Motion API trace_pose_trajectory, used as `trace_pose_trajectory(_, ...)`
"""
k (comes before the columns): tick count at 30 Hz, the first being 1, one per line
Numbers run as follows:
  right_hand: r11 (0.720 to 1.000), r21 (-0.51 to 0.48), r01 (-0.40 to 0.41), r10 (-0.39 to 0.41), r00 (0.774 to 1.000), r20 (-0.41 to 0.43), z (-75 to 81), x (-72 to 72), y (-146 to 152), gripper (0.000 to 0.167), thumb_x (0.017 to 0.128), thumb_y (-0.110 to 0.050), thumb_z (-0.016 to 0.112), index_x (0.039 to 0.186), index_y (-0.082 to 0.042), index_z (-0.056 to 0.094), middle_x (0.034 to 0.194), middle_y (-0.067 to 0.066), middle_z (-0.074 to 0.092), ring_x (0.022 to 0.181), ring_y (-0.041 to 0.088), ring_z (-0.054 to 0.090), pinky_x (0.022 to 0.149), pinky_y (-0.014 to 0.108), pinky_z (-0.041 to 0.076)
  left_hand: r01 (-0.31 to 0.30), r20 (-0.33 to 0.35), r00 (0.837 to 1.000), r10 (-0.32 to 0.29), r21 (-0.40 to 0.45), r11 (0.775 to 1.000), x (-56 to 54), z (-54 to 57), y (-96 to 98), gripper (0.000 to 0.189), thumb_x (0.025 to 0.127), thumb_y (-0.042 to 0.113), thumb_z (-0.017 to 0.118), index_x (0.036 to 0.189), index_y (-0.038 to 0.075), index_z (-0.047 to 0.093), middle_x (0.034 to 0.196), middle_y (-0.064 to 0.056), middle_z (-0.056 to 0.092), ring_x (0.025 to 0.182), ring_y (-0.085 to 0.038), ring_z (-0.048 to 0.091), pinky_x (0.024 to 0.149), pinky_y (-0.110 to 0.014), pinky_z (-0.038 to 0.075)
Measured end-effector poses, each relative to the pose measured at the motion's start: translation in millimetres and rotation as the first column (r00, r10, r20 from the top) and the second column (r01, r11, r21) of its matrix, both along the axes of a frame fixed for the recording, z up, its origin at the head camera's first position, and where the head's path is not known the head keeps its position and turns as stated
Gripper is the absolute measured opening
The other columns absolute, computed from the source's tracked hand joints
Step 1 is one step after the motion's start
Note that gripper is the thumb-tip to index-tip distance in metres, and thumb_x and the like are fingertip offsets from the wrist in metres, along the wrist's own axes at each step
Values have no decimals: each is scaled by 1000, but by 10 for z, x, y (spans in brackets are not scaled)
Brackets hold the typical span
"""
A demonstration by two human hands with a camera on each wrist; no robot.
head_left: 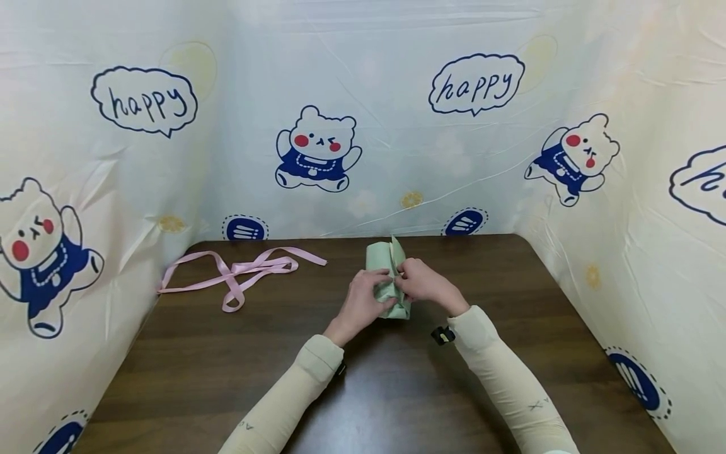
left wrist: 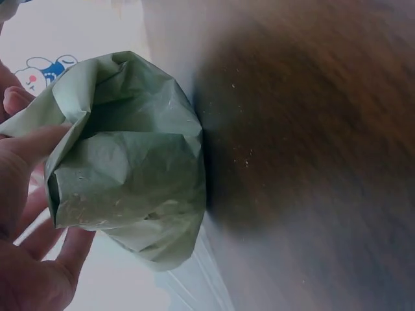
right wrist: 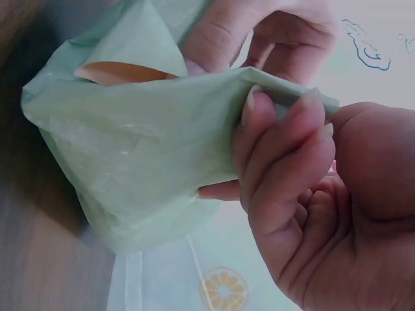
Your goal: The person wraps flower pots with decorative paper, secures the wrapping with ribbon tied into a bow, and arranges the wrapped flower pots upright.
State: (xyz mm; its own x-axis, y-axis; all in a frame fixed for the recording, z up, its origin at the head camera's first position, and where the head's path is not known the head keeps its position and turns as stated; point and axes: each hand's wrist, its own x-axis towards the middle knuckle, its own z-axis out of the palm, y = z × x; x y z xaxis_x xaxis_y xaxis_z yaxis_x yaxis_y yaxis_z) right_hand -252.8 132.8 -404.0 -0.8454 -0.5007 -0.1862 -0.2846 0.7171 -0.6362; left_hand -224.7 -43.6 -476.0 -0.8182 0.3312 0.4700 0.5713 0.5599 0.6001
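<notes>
A bundle wrapped in pale green paper (head_left: 379, 255) lies lengthwise on the table, its near end folded and creased. My left hand (head_left: 363, 299) grips it from the left, the thumb across the near part and the fingers over the top. On the other side, my right hand (head_left: 424, 281) pinches a raised edge of the wrapping paper (right wrist: 149, 142) between thumb and curled fingers. In the right wrist view an orange-brown strip (right wrist: 126, 72) shows beneath a fold; what it belongs to is hidden. The left wrist view shows the tucked end of the green paper (left wrist: 130, 168).
A long pink ribbon (head_left: 229, 275) lies in loose loops at the back left of the dark wooden table (head_left: 255, 353). Behind the table and along both sides hangs a pale curtain (head_left: 391, 170) printed with bears and lettering.
</notes>
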Motion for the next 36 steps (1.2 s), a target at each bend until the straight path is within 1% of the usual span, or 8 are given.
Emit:
trace_pose_trajectory(4,1000,-3,-14,14,1000,-15,-5,17,-26,21,104,-6,49,88,1,60,60,3,52,49,13,55,50,26,49,-45,17,999,44,57,997,8,-14,-11,25,77,14,90,90,7,71,106,-8,65,97,-25,63,85,-39,56)
trace_pose_trajectory(10,999,-5,-36,35,997,-63,-31,22,-63,22,103,-5,51,81,-4,56,61,1,49,50,12,54,49,26,49,-40,27,999,37,112,993,-22,-46,-35,22,76,13,91,75,10,68,91,-1,69,85,-17,65,74,-29,55)
trace_pose_trajectory(13,999,-14,-50,49,996,-71,-28,38,-74,18,102,-5,52,85,-4,58,62,2,51,51,12,56,50,26,51,-26,26,999,23,122,992,-23,-47,-54,19,77,11,90,75,8,71,96,-3,71,88,-18,68,76,-31,57)
trace_pose_trajectory(18,997,-22,-76,73,994,-87,-39,78,-72,14,102,-6,54,90,-4,60,63,4,54,51,14,57,49,26,49,18,29,999,-21,98,995,30,-40,-99,13,79,9,86,84,4,76,106,-7,71,98,-24,69,84,-39,59)
trace_pose_trajectory(23,996,-3,-87,86,990,-112,-83,105,-76,14,102,-7,54,88,-6,58,62,1,50,50,12,50,48,25,44,49,8,999,-50,51,997,73,-66,-129,23,77,7,87,98,3,80,111,-7,70,104,-24,67,89,-39,57)
trace_pose_trajectory(29,994,-5,-106,104,982,-157,-119,117,-81,15,100,-6,55,85,-6,56,60,-1,46,49,10,46,48,24,41,-14,8,1000,13,118,993,102,-109,-105,31,76,3,87,104,2,76,112,-9,71,104,-24,68,90,-40,57)
trace_pose_trajectory(33,990,-46,-133,127,985,-120,-126,117,-79,9,100,-4,53,97,-3,60,60,-1,48,48,10,47,48,24,43,-64,40,997,59,148,987,111,-123,-104,29,74,4,88,99,2,73,112,-11,68,103,-26,67,88,-41,58)
trace_pose_trajectory(36,987,-69,-145,139,986,-91,-130,107,-76,10,102,-6,53,105,-3,62,61,-1,50,48,10,49,48,24,45,-64,79,995,53,138,988,103,-100,-132,29,76,6,88,100,2,73,113,-11,67,103,-27,66,86,-40,58)
